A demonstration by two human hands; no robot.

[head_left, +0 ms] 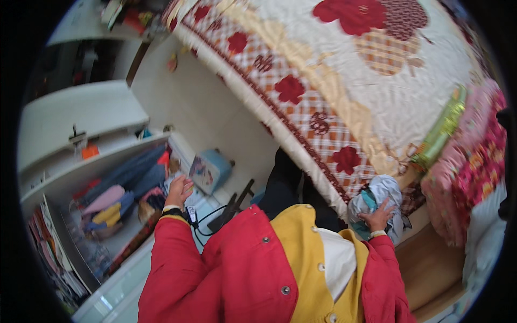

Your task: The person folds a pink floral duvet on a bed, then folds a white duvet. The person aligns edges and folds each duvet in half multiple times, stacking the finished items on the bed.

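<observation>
At the near corner of the bed, my right hand [378, 218] grips a crumpled bundle of light grey and teal clothes [389, 191], its fingers spread over the cloth. My left hand [179, 192] is out to the left, beside an open wardrobe compartment [64, 185]. Its fingers are loosely bent and I see nothing in them. Inside that compartment lie heaped clothes [126, 196] in blue, pink, yellow and red. A dark band and a white tag with a black cord [193, 214] hang at my left wrist.
A quilt with red flowers [291, 89] covers the bed. Pink floral bedding [474, 167] and a shiny green package [441, 126] lie on its right. A light blue stool [211, 171] stands near the wardrobe. Folded items [56, 258] fill a narrow left section.
</observation>
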